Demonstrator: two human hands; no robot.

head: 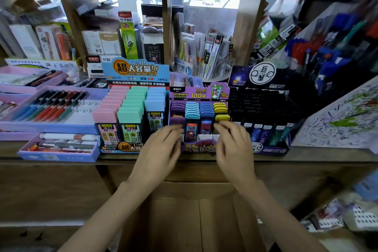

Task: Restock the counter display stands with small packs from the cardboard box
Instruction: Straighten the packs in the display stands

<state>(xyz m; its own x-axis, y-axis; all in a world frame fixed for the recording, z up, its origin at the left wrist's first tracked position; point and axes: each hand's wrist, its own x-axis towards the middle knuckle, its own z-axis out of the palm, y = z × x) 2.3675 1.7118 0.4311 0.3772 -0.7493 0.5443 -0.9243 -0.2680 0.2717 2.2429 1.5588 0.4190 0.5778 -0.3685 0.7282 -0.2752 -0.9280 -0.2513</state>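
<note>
The cardboard box (pixel 190 217) sits nearest me, low between my forearms, flaps open. I can't see any packs inside it from here.

My left hand (pixel 163 145) reaches to the near left corner of the purple stand (pixel 200 147). Its fingers are fairly straight and the tips blur against the front purple pack (pixel 177 120). My right hand (pixel 233 143) is at the near right corner, fingers bent just below the front yellow pack (pixel 222 117). Both grips are smeared by motion, so I cannot tell whether either is pinching a pack or only touching one.

Between my hands, the teal pack (pixel 191 128) stands upright at the front of its row. The rows behind it look well filled.

The stand sits at the near edge of the counter (pixel 327 154). The blue stand (pixel 131 112) with its pink, green and blue caps is just beside it on the left. The black stand (pixel 263 108) is just beside it on the right.

I judge I am seating or straightening packs in the two outer rows of the purple stand. The next move calls for pressing those front packs upright and level with the teal one. After that I go down to the box for more packs, watching that I don't tip the neighbouring rows.
</note>
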